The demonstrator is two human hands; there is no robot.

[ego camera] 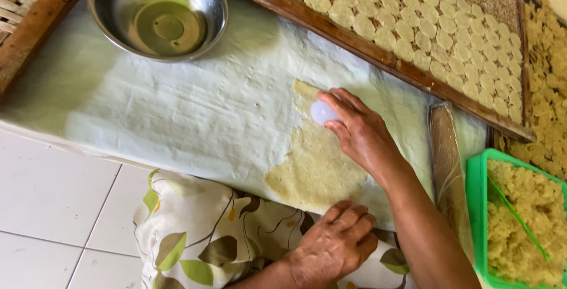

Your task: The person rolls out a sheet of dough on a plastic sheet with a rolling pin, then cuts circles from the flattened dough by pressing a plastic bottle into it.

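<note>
A: What is counted, left to right?

B: One steel bowl (pixel 157 12) is seen far above the left hand (pixel 333 242), which lies flat on the tabletop (pixel 177 111) edge, gripping nothing. One thin, ragged, yellowish dough sheet (pixel 316 168) is spread between both hands. One white round cutter (pixel 323 112) is gripped by the right hand (pixel 354 129), pressed on the sheet's upper end.

Right hand (pixel 354 126) with white round cutter (pixel 323 112) on thin dough sheet (pixel 316 168); left hand (pixel 336 242) at sheet's edge.
</note>
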